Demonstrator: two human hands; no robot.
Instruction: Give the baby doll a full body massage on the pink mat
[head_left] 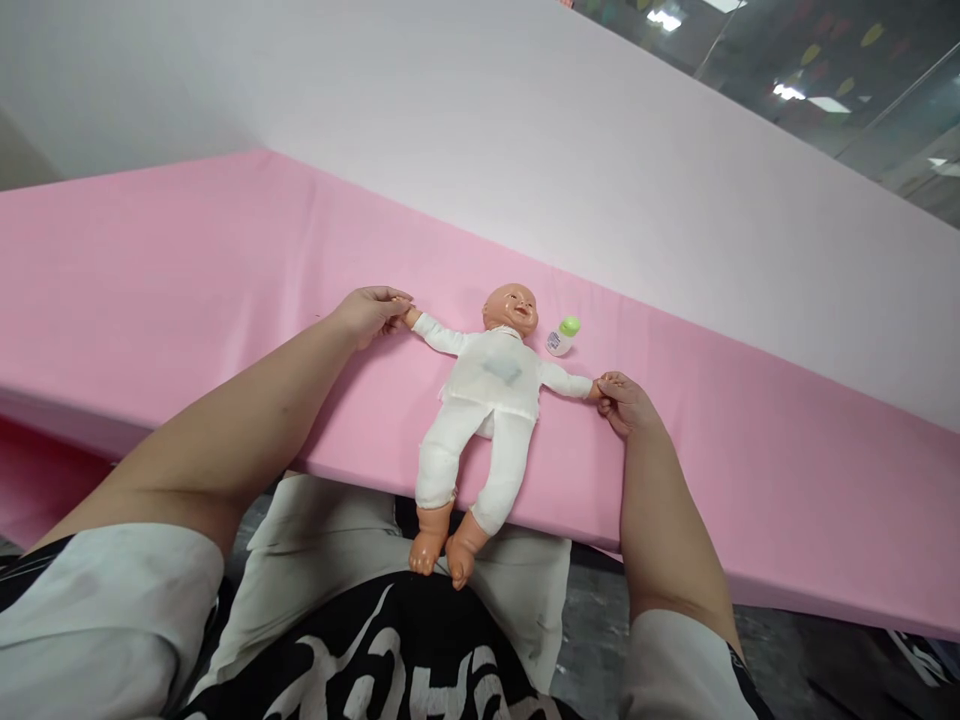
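A baby doll [495,372] with a white cloth body lies face up on the pink padded surface [187,260], its arms spread wide and its bare feet over the front edge. My left hand [377,314] pinches the doll's hand on the left side of the view. On the other side, my right hand [622,400] has its fingers closed on the doll's other hand. Beside the doll's head lies a small bottle [562,337] with a green cap, touched by neither hand.
Behind the pink surface rises a pale wall [480,130], with a glass pane [810,90] showing light reflections at the upper right. My lap in light trousers [322,560] is just below the front edge.
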